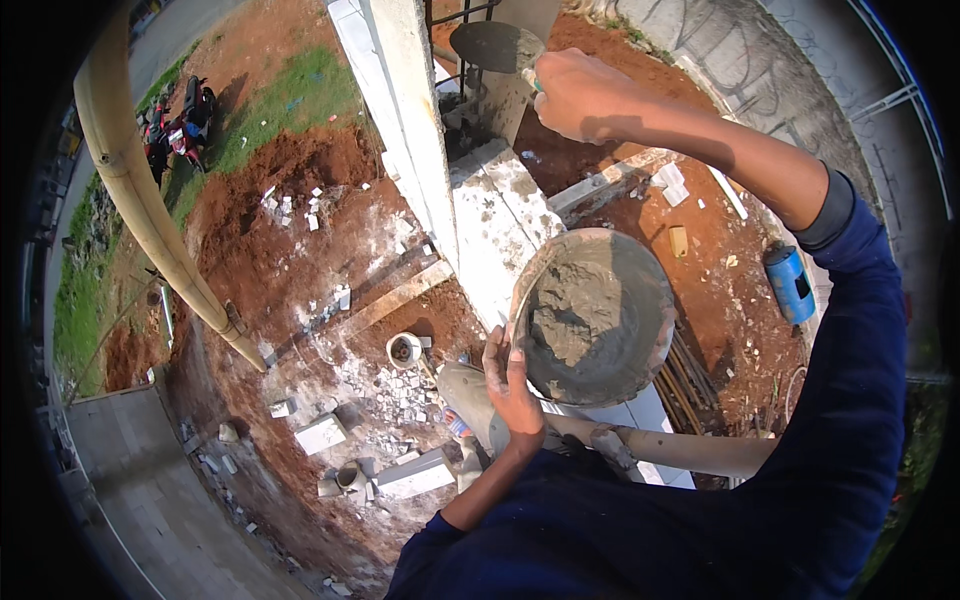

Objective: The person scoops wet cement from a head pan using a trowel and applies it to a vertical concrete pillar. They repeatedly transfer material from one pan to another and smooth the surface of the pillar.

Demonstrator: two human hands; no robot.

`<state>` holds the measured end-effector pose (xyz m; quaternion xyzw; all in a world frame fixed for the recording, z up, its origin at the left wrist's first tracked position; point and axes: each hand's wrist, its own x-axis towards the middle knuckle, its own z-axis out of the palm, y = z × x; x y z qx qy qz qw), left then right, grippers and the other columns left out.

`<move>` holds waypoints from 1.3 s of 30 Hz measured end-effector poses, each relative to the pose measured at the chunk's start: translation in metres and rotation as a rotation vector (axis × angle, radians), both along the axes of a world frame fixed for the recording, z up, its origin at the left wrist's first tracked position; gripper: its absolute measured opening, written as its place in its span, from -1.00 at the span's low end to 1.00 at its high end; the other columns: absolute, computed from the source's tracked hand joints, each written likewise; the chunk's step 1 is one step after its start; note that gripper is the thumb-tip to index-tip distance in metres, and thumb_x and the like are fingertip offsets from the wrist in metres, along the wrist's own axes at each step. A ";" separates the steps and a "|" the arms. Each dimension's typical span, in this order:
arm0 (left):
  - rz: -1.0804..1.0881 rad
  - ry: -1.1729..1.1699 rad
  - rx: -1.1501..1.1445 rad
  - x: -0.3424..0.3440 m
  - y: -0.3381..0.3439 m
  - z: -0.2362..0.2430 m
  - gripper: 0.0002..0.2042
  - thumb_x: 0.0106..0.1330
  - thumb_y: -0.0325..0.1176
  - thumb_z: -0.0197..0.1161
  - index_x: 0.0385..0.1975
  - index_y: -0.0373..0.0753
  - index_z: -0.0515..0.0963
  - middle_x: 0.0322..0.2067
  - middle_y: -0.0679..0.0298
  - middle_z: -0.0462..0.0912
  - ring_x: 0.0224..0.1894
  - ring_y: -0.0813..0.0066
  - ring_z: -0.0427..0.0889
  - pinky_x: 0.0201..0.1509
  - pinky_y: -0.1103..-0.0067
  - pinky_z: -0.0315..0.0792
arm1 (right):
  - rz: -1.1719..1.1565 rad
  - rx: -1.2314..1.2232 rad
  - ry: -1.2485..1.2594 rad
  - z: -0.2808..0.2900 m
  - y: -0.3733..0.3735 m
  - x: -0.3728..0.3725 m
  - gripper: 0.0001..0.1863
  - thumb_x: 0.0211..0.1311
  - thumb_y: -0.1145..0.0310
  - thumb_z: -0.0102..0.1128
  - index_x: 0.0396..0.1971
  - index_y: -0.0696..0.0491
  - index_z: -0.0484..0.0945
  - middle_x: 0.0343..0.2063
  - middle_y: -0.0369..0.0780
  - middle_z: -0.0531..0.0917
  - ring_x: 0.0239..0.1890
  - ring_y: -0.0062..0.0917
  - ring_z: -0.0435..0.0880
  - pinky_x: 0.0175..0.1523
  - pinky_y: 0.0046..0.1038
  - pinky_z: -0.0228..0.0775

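Observation:
A round bucket [665, 318] of wet grey mortar [575, 315] sits in front of me on top of a white block wall [505, 205]. My left hand [515, 395] grips its near left rim. Farther off, my right hand [585, 95] is closed round the handle of a trowel [495, 47]. The trowel's grey, mortar-coated blade points left, beside a pale upright post [415, 120] and dark rebar [465, 14]. Most of the trowel's handle is hidden in my fist.
A bamboo pole [165, 215] slants down at the left. Another pole [690, 450] crosses close to my body. Far below on red soil lie white block pieces [320, 433], a small pail [404, 350] and a blue drum [790, 285]. Motorbikes [185, 130] stand at the far left.

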<state>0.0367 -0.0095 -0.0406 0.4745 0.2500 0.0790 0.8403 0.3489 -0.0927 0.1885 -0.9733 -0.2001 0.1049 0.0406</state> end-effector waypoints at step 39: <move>-0.310 -0.107 0.120 0.058 -0.009 0.026 -0.40 0.64 -0.06 0.10 0.34 -0.56 0.39 0.17 -0.01 0.62 0.22 0.37 0.53 0.37 0.46 0.35 | -0.165 0.410 0.982 -0.118 -0.190 -0.192 -0.78 0.21 0.39 0.29 -0.24 0.21 0.55 -0.56 -0.28 0.54 -0.47 -0.60 0.54 -0.39 -0.40 0.38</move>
